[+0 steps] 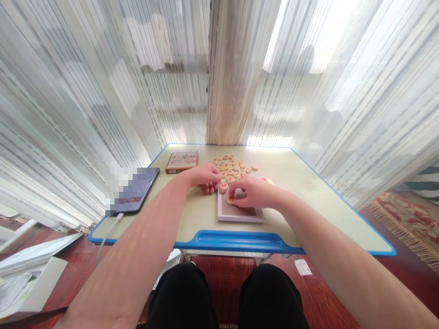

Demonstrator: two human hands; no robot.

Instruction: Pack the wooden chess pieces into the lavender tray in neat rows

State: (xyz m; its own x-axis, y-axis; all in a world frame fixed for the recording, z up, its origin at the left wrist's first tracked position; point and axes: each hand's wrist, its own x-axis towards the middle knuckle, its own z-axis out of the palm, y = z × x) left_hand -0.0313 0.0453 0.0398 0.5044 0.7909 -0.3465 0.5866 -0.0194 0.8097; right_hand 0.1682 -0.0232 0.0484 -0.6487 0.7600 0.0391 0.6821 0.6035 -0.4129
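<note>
Currently, a round wooden piece point(230, 200) with a red mark is pinched in the fingers of the right hand point(252, 192), over the far left corner of a shallow tray point(240, 214). The hand hides the tray's far edge. A second piece point(223, 187) lies just left of those fingers. The left hand point(205, 176) rests beside it, fingers curled under; any grip cannot be told. Beyond both hands' fingers is a heap of pieces point(233, 165), markings illegible. Further left on the surface point(308, 192) are a box point(181, 161) and a tablet point(137, 189), partly blurred.
</note>
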